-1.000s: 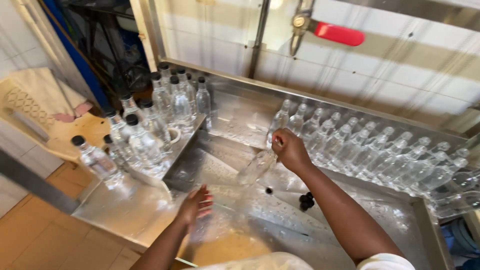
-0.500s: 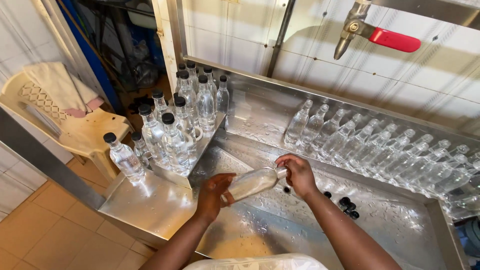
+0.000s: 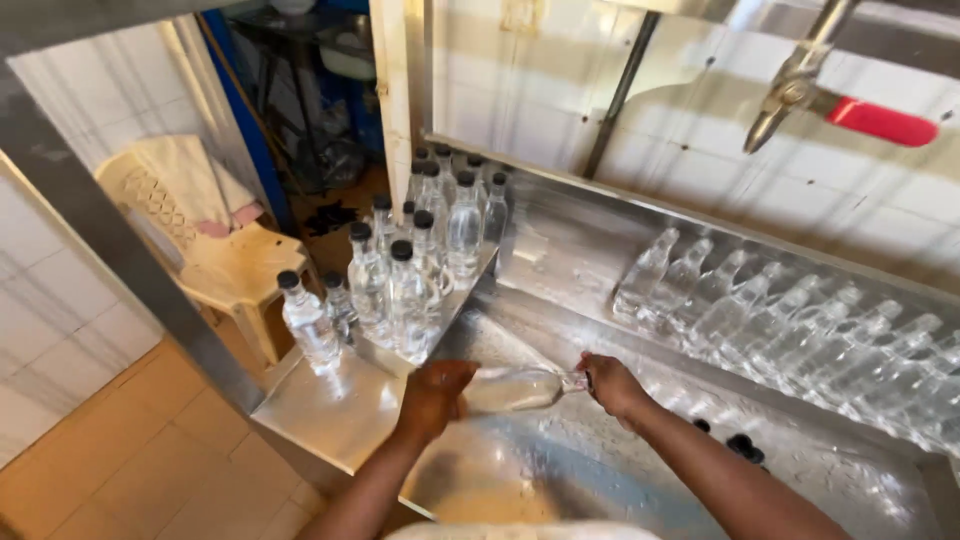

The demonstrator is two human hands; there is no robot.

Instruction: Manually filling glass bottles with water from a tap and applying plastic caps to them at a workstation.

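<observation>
**Q:** What have you got hold of right now?

**Me:** A clear plastic bottle (image 3: 515, 390), lying sideways over the wet stainless-steel sink basin (image 3: 620, 470). My left hand (image 3: 435, 398) is wrapped round its base end, fingers closed on it, so it can't slip. My right hand (image 3: 610, 383) is pinched shut at the neck end; whether a cap sits under those fingers, I can't tell.

**Q:** Why sideways?

**Me:** As I judge it, gripping both ends keeps it steady over the basin, so any drips fall in there.

**Q:** And around you?

**Me:** To my left, upright clear bottles with black caps (image 3: 410, 290) stand bunched on the steel ledge (image 3: 330, 410), dry side. Along the back wall, a row of uncapped clear bottles (image 3: 800, 330) leans tilted, neck-down it seems, likely to drain. A few loose black caps (image 3: 742, 445) lie in the basin near my right forearm. A red-handled tap (image 3: 830, 100) hangs above.
</observation>
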